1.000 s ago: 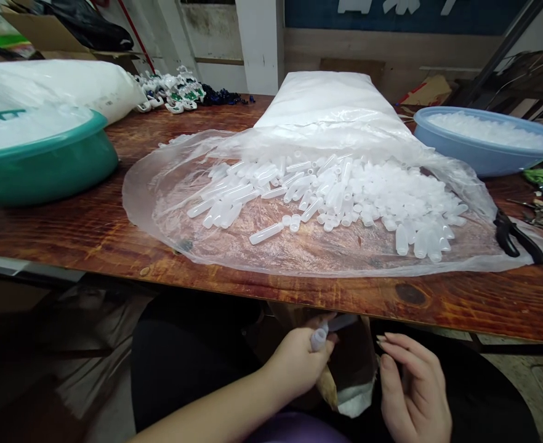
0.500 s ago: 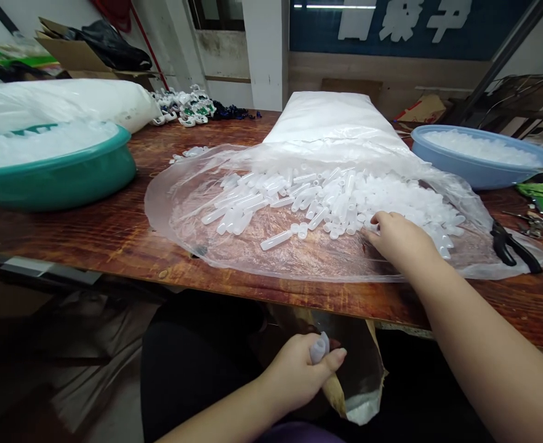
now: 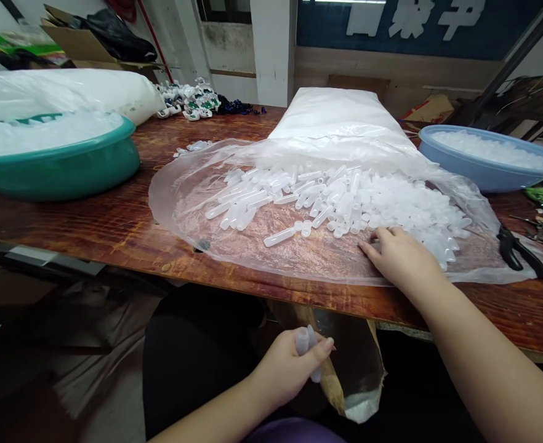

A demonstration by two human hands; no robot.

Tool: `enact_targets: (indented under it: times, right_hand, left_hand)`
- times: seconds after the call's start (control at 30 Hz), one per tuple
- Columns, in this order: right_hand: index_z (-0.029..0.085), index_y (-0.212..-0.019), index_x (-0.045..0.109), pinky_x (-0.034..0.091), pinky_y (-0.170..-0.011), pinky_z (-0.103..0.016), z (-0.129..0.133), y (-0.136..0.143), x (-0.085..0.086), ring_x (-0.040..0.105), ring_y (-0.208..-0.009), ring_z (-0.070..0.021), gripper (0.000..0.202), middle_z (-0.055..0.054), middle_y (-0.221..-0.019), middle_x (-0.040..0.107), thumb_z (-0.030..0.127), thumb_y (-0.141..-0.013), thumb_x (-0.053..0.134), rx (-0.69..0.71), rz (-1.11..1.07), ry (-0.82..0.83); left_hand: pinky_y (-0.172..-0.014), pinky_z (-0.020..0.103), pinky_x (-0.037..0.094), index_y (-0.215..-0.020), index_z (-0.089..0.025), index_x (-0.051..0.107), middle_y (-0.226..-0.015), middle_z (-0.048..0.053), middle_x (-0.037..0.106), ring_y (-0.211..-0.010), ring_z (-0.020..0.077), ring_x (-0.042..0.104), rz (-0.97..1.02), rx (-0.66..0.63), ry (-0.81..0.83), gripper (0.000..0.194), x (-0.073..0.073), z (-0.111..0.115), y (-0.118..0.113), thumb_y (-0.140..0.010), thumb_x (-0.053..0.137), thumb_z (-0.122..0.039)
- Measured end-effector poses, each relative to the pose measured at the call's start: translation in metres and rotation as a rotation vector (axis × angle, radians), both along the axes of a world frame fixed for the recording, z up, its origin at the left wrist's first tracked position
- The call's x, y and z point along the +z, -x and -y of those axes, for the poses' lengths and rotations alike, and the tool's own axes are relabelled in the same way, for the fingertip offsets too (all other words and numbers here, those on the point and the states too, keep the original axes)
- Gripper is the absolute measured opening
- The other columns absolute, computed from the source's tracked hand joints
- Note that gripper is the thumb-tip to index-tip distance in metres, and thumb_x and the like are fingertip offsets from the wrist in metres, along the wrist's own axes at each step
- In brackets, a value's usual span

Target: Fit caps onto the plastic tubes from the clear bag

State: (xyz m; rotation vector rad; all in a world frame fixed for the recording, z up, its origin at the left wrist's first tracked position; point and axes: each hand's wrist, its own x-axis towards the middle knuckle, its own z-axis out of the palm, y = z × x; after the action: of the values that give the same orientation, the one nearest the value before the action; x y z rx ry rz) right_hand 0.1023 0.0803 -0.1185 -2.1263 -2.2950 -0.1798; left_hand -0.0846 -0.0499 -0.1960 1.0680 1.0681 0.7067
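Below the table edge, my left hand (image 3: pixel 290 363) is closed around a pair of translucent plastic tubes (image 3: pixel 303 341), their ends sticking up past the thumb and forefinger. My right hand (image 3: pixel 403 255) is at the front edge of a heap of similar whitish tubes (image 3: pixel 359 191). Its thumb is stretched away from the bent fingers, which touch the nearest tubes; the fingertips are partly hidden. The heap lies on a clear plastic sheet (image 3: pixel 234 255), the spread mouth of a big white bag (image 3: pixel 336 111). One tube (image 3: pixel 279 237) lies apart at the front.
A green basin (image 3: pixel 68 166) at left and a blue basin (image 3: pixel 488 160) at right hold whitish pieces. Black-handled pliers (image 3: pixel 523 255) lie by the sheet's right edge. An open paper sack (image 3: pixel 364 394) hangs below the wooden table (image 3: pixel 91 240). White-and-green parts (image 3: pixel 193 98) are piled behind.
My left hand has shifted slightly left and turned, showing the tubes more clearly. My right hand has moved slightly down and right, its thumb spreading from the fingers. The view has tilted a little.
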Motion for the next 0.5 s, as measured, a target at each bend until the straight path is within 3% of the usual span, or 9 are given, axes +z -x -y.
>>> enact_targets:
  times: [0.13,0.27,0.4,0.5]
  right_hand:
    - [0.01,-0.105,0.061,0.045,-0.075,-0.04,0.02,-0.004,-0.009,0.058,-0.088,-0.0311,0.028,-0.018,-0.097,0.061,0.022,-0.088,0.043,0.092,0.001,-0.036]
    - [0.01,-0.11,0.06,0.047,-0.076,-0.037,0.026,-0.014,-0.015,0.059,-0.088,-0.0274,0.032,-0.016,-0.098,0.061,0.009,-0.086,0.039,0.192,-0.037,-0.043]
    - [0.016,-0.11,0.059,0.05,-0.069,-0.034,0.033,-0.023,-0.015,0.061,-0.08,-0.0242,0.029,-0.011,-0.096,0.062,0.021,-0.087,0.042,0.236,-0.114,-0.103]
    - [0.018,-0.103,0.059,0.051,-0.065,-0.032,0.052,-0.018,-0.014,0.062,-0.074,-0.021,0.025,-0.009,-0.094,0.062,0.027,-0.085,0.045,0.277,-0.373,-0.237]
  left_hand:
    - [-0.046,0.02,0.033,-0.082,-0.014,0.056,-0.057,-0.004,0.047,-0.048,0.009,0.04,0.059,0.12,0.049,0.049,-0.007,-0.002,-0.001,-0.067,0.06,-0.06]
    - [-0.043,0.021,0.032,-0.075,-0.014,0.053,-0.053,-0.003,0.051,-0.043,0.0085,0.041,0.086,0.132,0.093,0.054,-0.011,-0.003,-0.003,-0.064,0.06,-0.066]
    - [-0.044,0.022,0.032,-0.062,-0.013,0.053,-0.045,-0.002,0.049,-0.042,0.0087,0.041,0.087,0.127,0.132,0.057,-0.009,-0.004,-0.004,-0.066,0.056,-0.069]
    - [-0.044,0.021,0.03,-0.065,-0.011,0.059,-0.042,-0.004,0.044,-0.04,0.0074,0.038,0.153,0.182,0.191,0.054,-0.008,-0.004,-0.005,-0.065,0.061,-0.066]
